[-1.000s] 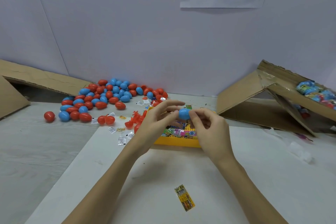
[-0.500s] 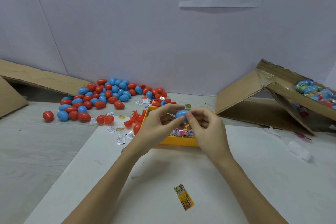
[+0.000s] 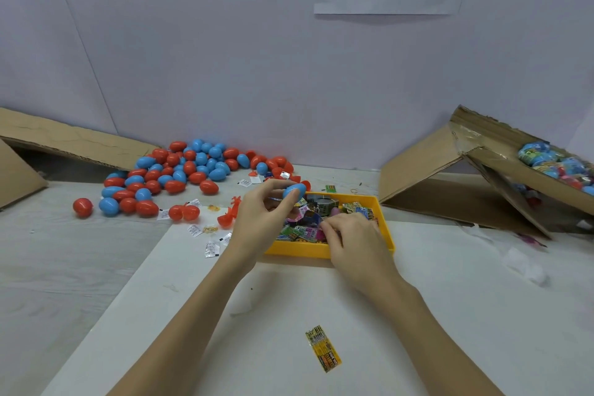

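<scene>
My left hand (image 3: 262,219) pinches a blue plastic egg (image 3: 294,191) between thumb and fingertips, just above the far left corner of a yellow tray (image 3: 384,228). The tray holds several small colourful packets (image 3: 308,228). My right hand (image 3: 350,241) reaches down into the tray with its fingers curled among the packets; whether it grips one is hidden by the hand.
A pile of red and blue eggs (image 3: 180,170) lies at the back left, with small white sachets (image 3: 210,249) scattered near it. One loose yellow packet (image 3: 323,349) lies on the white sheet in front. An open cardboard box (image 3: 475,170) with wrapped eggs leans at the right.
Both hands held the blue egg together over the tray. Now my right hand has let go and dropped into the tray, while my left hand keeps the egg and has shifted slightly left.
</scene>
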Action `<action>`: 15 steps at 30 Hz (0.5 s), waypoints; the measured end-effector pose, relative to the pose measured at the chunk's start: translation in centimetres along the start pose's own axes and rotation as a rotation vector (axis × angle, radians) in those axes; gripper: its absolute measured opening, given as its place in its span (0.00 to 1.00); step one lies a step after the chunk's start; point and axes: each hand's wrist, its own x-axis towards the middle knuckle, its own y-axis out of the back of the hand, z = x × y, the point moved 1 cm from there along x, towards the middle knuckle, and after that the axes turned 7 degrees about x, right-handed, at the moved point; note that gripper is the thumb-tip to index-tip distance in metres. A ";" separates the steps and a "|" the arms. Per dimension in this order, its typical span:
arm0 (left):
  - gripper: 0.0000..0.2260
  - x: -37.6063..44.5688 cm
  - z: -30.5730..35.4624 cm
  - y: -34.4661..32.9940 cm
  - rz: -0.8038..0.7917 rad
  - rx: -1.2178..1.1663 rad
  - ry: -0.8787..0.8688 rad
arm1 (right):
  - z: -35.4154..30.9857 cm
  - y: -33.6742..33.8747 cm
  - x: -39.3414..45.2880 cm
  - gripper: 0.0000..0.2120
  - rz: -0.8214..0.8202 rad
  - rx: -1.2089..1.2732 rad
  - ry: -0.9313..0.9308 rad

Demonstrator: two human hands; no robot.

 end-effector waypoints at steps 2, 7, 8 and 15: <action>0.13 0.1 -0.1 -0.1 -0.006 0.013 -0.010 | 0.0 0.3 0.0 0.09 0.120 0.118 -0.005; 0.10 0.2 -0.2 -0.2 -0.042 0.019 -0.012 | -0.3 1.2 0.0 0.03 0.228 0.401 -0.075; 0.09 0.1 -0.1 -0.2 -0.056 0.031 -0.017 | -0.4 1.3 0.0 0.04 0.229 0.421 -0.090; 0.12 -0.4 -0.1 -0.9 -0.083 0.359 -0.148 | -0.7 1.5 0.0 0.10 0.212 0.457 -0.108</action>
